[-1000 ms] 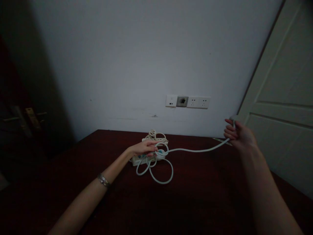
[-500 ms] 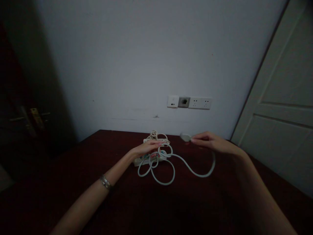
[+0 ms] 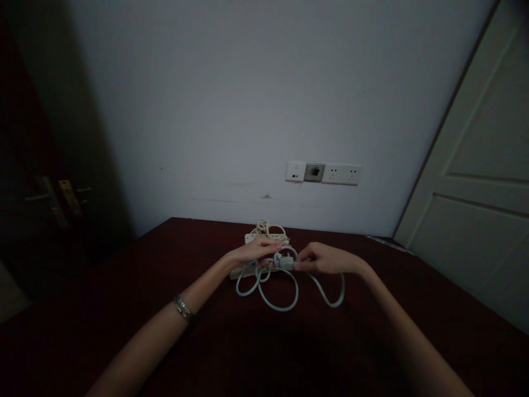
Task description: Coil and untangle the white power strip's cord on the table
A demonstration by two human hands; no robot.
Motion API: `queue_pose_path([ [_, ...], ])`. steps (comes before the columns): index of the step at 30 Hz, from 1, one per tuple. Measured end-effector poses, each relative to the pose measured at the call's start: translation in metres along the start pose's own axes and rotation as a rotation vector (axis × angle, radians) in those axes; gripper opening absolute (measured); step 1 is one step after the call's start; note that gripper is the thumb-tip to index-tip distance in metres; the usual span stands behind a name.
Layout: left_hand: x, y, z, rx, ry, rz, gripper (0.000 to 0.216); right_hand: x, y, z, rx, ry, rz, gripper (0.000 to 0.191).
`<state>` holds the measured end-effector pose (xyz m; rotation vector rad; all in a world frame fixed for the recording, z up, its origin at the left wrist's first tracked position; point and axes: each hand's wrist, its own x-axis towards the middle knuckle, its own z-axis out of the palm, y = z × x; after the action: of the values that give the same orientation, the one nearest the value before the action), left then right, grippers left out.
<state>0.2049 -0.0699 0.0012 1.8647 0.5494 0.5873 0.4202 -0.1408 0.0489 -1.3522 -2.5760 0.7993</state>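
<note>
My right hand (image 3: 326, 259) pinches the white plug (image 3: 286, 263) at its cord end, and the plug lies at a raised loop of its white power cord (image 3: 280, 310). Whether the plug is inside the loop or in front of it, I cannot tell. My left hand (image 3: 254, 251) reaches over from the left, its fingertips closed on the top of that loop. Below it the cord spreads in several loose coils. Beneath the left hand and coils, a white power strip (image 3: 235, 273) is mostly hidden.
Behind the left hand sits a second white power strip (image 3: 249, 238) with a bundled beige cord (image 3: 263, 226). The dark red table (image 3: 198, 237) meets the wall, which carries wall sockets (image 3: 342, 174). A pale door panel (image 3: 475, 220) stands at the right.
My right hand has brought the plug leftward and down to the loop near my left hand. The cord's slack on the right has drawn in. My left hand stays nearly in place.
</note>
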Motion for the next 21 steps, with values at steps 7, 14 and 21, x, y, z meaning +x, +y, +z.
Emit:
queue_pose_path([
  [7,0.001,-0.002,-0.001,0.009,-0.037,-0.014,0.042,0.002,0.001,0.003,0.055,0.136,0.118,0.032],
  [14,-0.001,0.003,0.0,0.034,-0.048,0.019,0.038,0.008,0.0,0.007,0.001,0.274,0.223,0.029],
  [21,-0.002,0.008,0.004,0.051,-0.13,0.006,0.051,0.015,0.005,0.013,-0.067,0.421,0.151,0.029],
])
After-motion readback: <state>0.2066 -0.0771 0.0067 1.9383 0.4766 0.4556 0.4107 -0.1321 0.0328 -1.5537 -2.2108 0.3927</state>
